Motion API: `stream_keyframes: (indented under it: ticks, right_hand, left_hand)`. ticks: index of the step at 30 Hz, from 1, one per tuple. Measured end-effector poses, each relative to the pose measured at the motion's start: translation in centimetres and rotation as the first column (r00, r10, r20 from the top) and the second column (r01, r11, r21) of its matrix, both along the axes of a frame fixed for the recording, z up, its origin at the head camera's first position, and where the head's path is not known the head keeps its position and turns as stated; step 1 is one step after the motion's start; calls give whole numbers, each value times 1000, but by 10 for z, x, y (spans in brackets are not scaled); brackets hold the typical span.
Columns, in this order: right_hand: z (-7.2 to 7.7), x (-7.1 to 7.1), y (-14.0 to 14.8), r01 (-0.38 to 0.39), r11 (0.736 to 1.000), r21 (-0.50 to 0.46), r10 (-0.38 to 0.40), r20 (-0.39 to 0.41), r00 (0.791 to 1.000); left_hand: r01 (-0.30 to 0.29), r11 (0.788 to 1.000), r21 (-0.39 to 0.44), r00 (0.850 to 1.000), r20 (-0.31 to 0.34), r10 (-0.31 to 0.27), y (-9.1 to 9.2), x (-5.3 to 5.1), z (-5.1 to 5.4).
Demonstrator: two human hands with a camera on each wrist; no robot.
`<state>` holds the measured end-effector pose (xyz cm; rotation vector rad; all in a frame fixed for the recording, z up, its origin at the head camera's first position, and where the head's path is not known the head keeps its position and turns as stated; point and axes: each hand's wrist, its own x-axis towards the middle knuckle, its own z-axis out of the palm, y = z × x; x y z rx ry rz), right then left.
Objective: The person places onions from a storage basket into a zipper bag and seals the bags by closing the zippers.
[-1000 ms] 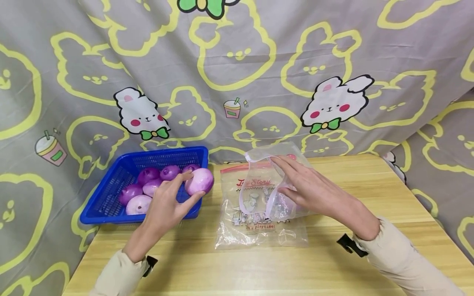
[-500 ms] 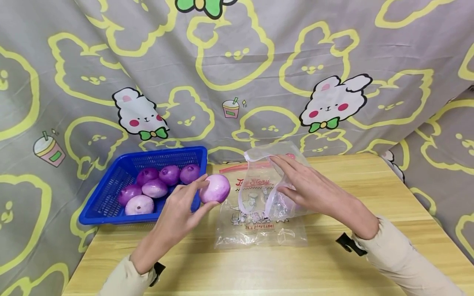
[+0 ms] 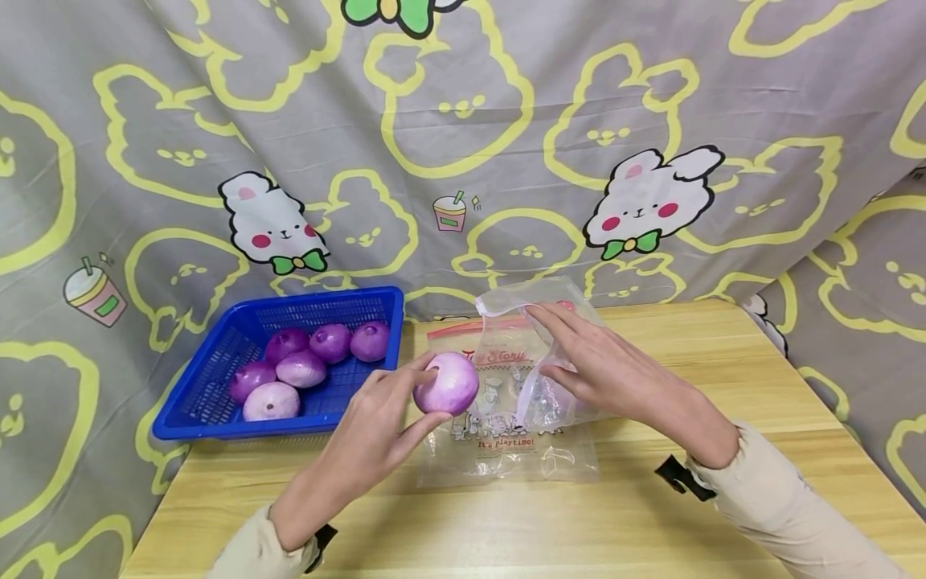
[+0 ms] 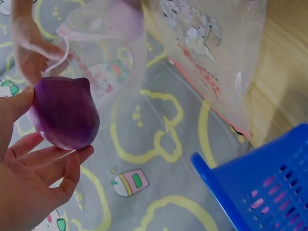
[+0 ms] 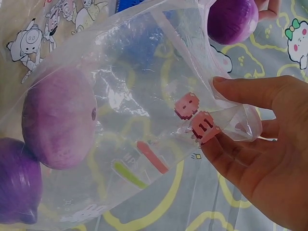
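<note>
Purple onion (image 3: pixel 446 383), clear of basket rim (image 3: pixel 397 323), near open bag (image 3: pixel 532 389)

The right hand (image 5: pixel 272 151) pinches the edge of a clear plastic bag (image 5: pixel 139 72) between thumb and fingers. A pale purple onion (image 5: pixel 58 120) and a darker onion (image 5: pixel 17 180) (its tip pointing down) show through the plastic; up top, the left hand (image 5: pixel 269 9) touches a third onion (image 5: pixel 233 20).
</note>
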<state>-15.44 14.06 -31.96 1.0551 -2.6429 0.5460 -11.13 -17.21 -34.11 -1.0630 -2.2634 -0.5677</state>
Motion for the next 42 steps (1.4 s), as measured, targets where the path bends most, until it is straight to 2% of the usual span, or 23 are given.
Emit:
stream_keyframes:
  ticks: [5,11,19,24,31,37,42]
  right_hand:
    - [1,0,1,3,1000,0,-3,-1,1000]
    - [0,1,0,-3,1000,-1,3,-5,1000]
    - [0,4,1,-23,1000,-14,23,-21,1000]
    - [0,5,0,-27,1000,-12,27,-6,1000]
    - [0,7,2,-38,999,-6,38,-4,999]
    - [-1,7,2,-48,999,-9,48,7,999]
    - [0,7,3,-24,1000,-15,25,28,999]
  left_hand:
    - [19,1000,-4,1000,12,-19,9,-1,-1]
    - [37,999,-20,998,58,-35,20,-2,-2]
    - [57,998,-24,995,87,-55,31,-7,-9]
    - [45,999,-27,993,109,-42,36,-12,-11]
    - [29,996,-81,994,104,-21,43,-20,-19]
    - [14,993,-114,997,71,-6,44,-21,-22]
    - [19,993,-116,998,60,-12,44,-21,-21]
